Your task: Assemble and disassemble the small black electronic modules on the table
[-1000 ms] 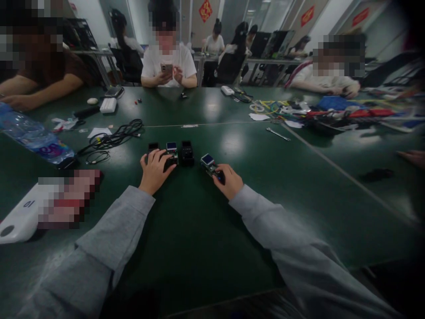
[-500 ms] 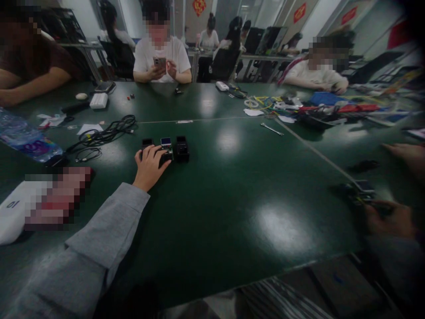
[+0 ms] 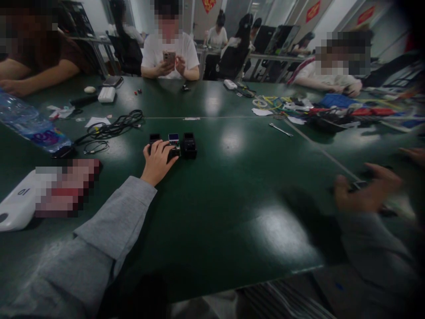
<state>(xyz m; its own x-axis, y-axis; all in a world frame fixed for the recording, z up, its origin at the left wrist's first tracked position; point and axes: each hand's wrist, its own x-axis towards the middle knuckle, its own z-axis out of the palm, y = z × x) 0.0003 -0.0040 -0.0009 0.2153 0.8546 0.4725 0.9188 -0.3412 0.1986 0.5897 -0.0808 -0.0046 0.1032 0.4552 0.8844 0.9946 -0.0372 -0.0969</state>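
Observation:
My left hand [image 3: 160, 160] lies palm down over a row of small electronic modules, its fingers spread. Under those fingers are a black module [image 3: 154, 138], partly hidden, and a circuit board with a small screen [image 3: 173, 138]. Just right of my hand stands another black module [image 3: 190, 145], untouched. At the right, my right hand [image 3: 367, 192] is slightly blurred, with thumb and fingers wide apart and nothing visible between them. Partly hidden behind it is a dark device with a small screen [image 3: 359, 184] on the table.
Black cables [image 3: 116, 125], a water bottle [image 3: 36, 124] and a white case [image 3: 20, 199] lie on the left. A wrench [image 3: 280, 130] lies near a pile of wires [image 3: 275, 104]. Another person's hand [image 3: 413, 155] shows at the right edge. People sit across the green table [image 3: 226, 199].
My right hand has let go of the device with the small screen, opened and moved up and left. My left hand stays on the modules. The whole view has shifted slightly.

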